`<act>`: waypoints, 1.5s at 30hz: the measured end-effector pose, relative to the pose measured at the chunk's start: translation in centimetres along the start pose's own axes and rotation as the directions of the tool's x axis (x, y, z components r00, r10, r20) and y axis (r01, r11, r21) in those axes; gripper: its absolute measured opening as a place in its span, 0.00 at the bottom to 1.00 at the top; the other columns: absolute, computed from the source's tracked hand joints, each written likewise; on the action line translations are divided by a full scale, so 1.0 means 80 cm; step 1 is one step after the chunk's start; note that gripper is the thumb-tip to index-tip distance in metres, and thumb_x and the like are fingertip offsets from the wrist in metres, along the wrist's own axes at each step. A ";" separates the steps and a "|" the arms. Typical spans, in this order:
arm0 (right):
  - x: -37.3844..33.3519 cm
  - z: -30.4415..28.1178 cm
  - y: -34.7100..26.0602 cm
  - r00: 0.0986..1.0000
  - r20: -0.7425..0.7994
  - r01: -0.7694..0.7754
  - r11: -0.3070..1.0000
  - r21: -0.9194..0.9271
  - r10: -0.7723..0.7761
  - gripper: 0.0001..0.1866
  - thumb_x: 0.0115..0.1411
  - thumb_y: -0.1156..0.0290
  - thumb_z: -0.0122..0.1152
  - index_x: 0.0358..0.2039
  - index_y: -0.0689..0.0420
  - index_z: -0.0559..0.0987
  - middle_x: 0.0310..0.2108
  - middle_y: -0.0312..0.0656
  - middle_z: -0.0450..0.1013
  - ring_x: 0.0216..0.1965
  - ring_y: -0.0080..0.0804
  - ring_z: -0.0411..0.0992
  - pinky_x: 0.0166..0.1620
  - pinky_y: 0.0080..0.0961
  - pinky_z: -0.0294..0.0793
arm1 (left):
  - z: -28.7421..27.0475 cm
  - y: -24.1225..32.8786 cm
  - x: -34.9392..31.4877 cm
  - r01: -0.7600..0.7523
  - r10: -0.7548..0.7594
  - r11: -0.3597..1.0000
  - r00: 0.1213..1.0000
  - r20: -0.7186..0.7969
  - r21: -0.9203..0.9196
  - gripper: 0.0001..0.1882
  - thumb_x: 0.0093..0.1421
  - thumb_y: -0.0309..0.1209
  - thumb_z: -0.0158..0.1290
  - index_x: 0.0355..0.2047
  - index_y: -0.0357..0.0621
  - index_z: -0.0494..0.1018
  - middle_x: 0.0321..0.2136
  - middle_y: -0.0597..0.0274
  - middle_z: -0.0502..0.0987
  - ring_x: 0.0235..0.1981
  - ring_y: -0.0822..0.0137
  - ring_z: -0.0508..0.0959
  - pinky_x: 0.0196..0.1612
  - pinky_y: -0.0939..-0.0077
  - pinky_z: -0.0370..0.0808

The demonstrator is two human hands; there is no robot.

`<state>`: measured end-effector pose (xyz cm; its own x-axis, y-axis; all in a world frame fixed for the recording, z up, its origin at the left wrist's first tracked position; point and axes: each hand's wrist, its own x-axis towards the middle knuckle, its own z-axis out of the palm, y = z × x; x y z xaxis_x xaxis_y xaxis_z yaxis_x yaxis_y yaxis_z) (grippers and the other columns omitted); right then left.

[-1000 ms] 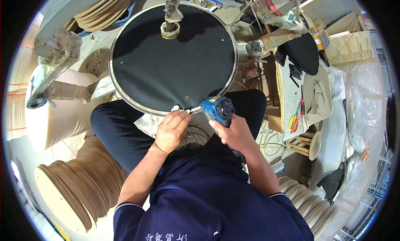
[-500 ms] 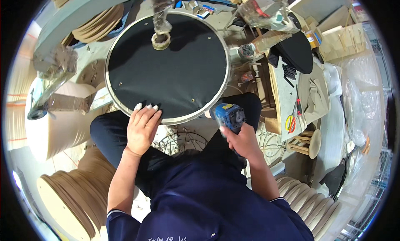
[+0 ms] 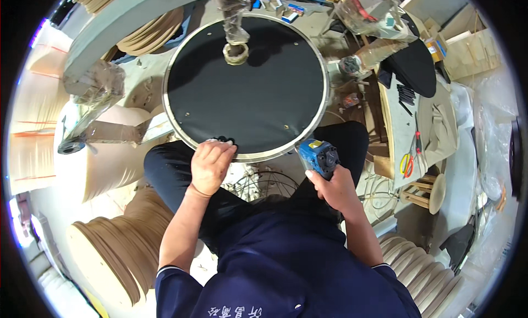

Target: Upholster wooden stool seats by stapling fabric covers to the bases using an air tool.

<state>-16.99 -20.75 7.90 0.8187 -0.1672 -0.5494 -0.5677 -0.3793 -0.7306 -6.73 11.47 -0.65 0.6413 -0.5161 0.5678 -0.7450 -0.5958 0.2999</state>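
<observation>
A large round panel (image 3: 247,92) with black covering and a pale metal-like rim lies before my knees. At its near edge my left hand (image 3: 213,167) has its fingers drawn together, white coverings on the fingertips. Small dark, knobbly pieces (image 3: 224,140) show at those fingertips; their kind is hard to make out. My right hand (image 3: 336,187) grips a blue power driver (image 3: 320,157) by its handle, just off the panel's near right rim. The driver's tip is hidden.
A plastic-wrapped post with a ring end (image 3: 235,53) hangs over the panel. On the right bench lie scissors (image 3: 407,163), black strips (image 3: 406,95) and beige cloth (image 3: 437,134). Stacked wooden discs (image 3: 118,252) stand at left, padded rings (image 3: 421,268) at lower right.
My left hand has gone from fingers laid over the rim to fingers bunched, with dark pieces now showing at their tips. The whole view has shifted; the driver stays beside the rim.
</observation>
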 end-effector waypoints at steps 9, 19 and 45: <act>-0.004 0.007 -0.005 0.999 -0.001 0.046 0.999 0.026 -0.046 0.14 0.67 0.63 0.70 0.30 0.60 0.82 0.19 0.33 0.75 0.18 0.21 0.73 0.25 0.25 0.71 | 0.009 0.013 -0.001 -0.025 0.025 0.999 1.000 0.019 0.040 0.16 0.55 0.27 0.67 0.44 0.45 0.84 0.43 0.67 0.83 0.46 0.63 0.82 0.55 0.60 0.79; -0.006 0.012 -0.003 0.997 0.031 0.076 0.997 -0.015 -0.075 0.15 0.67 0.62 0.70 0.28 0.59 0.80 0.18 0.33 0.74 0.19 0.21 0.73 0.25 0.25 0.71 | 0.001 0.006 -0.005 -0.030 0.032 0.999 0.998 0.053 -0.030 0.15 0.53 0.23 0.66 0.43 0.39 0.84 0.42 0.63 0.83 0.45 0.60 0.82 0.52 0.62 0.81; -0.004 -0.016 0.008 1.000 -0.013 0.017 0.997 0.072 -0.016 0.12 0.68 0.64 0.70 0.32 0.59 0.81 0.20 0.33 0.75 0.19 0.19 0.72 0.25 0.23 0.71 | 0.037 0.070 -0.048 -0.107 0.114 0.993 0.945 0.308 -0.040 0.12 0.58 0.29 0.61 0.42 0.45 0.85 0.33 0.65 0.79 0.36 0.66 0.80 0.57 0.60 0.77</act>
<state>-17.50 -22.15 8.13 0.8286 -0.1730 -0.5325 -0.5588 -0.3155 -0.7669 -12.82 8.28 -3.37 0.5773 -0.7448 0.3346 -0.8161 -0.5124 0.2674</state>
